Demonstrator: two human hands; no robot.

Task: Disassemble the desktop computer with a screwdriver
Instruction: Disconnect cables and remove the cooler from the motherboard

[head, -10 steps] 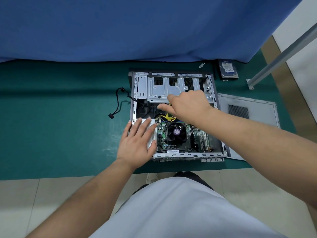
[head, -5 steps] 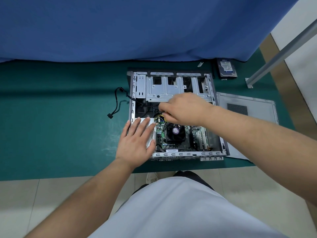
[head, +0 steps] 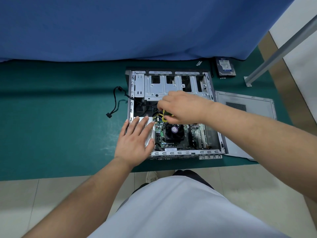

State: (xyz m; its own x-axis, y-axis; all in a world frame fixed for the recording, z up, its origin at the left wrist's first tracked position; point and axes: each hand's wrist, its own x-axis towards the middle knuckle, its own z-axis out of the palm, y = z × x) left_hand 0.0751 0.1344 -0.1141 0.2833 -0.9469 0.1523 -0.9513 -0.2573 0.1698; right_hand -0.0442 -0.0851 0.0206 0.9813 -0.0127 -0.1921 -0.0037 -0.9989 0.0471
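Nothing can be read: the hard drive (head: 225,68) label at far right and the motherboard sticker (head: 170,149) are too blurred.

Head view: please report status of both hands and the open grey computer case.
Left hand flat on white power supply. Right hand gripping yellow cable bundle inside open grey computer case. No screwdriver visible.
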